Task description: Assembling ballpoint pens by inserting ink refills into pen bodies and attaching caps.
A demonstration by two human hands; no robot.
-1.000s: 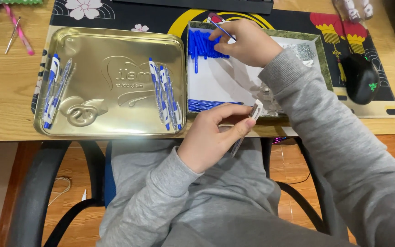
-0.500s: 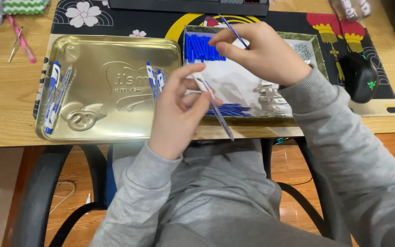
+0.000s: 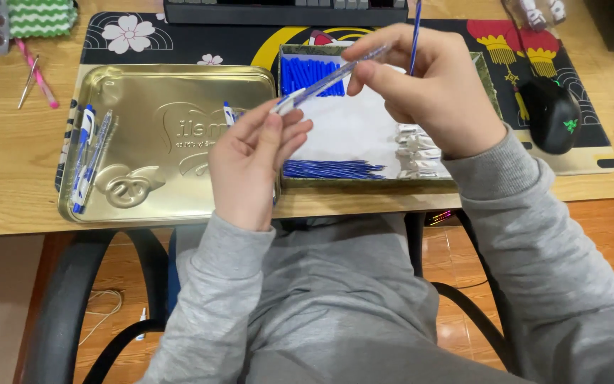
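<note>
We hold a clear pen barrel (image 3: 325, 77) between both hands, raised above the desk (image 3: 8, 178) and slanting up from left to right. Our left hand (image 3: 254, 167) pinches its lower end between thumb and fingertips, a narrow grip that steadies the tube near its opening. Our right hand (image 3: 431, 89) closes on the upper end with the forefinger and thumb, and the same hand also keeps a thin blue refill (image 3: 415, 35) upright between its fingers, so the refill is at hand without being put down.

Below the hands lies an open tin (image 3: 485, 78) lined with white paper. Blue caps (image 3: 314, 75) stand in a row along its far edge, more refills (image 3: 332, 169) lie bundled along the near edge, and small silvery parts (image 3: 417, 153) sit to the right; sorting them by kind keeps each within easy reach. The gold lid (image 3: 172, 149) lies just left of the tin and serves as a tray: finished pens (image 3: 83, 156) rest along its left rim, and another pair (image 3: 229, 114) is partly hidden behind our left hand. A black mouse (image 3: 552, 114) sits on the patterned mat (image 3: 200, 39), well clear of the work.
</note>
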